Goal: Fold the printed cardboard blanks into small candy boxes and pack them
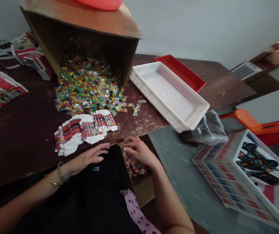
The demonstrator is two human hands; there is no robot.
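Observation:
My left hand [90, 158], with a bracelet and a bangle at the wrist, hovers over my black top near the table's front edge. Its fingers are stretched out, holding nothing. My right hand [138, 150] is over the rim of a cardboard box [143, 191] beside the table, fingers apart and slightly bent, nothing visible in them. Small red packets [132, 165] lie in that box. On the table, rows of flat red and white cartons [81, 131] lie before a heap of small wrapped colourful sweets [88, 87], which spills from a big cardboard box [49, 48] on its side.
A white perforated tray [171, 94] overhangs the table's right edge, with a red tray [183, 73] behind it. Red and white boxes [35, 60] stand at the left. On the right are an orange chair [248, 120], a clear plastic bag [210, 128] and a patterned container [237, 175].

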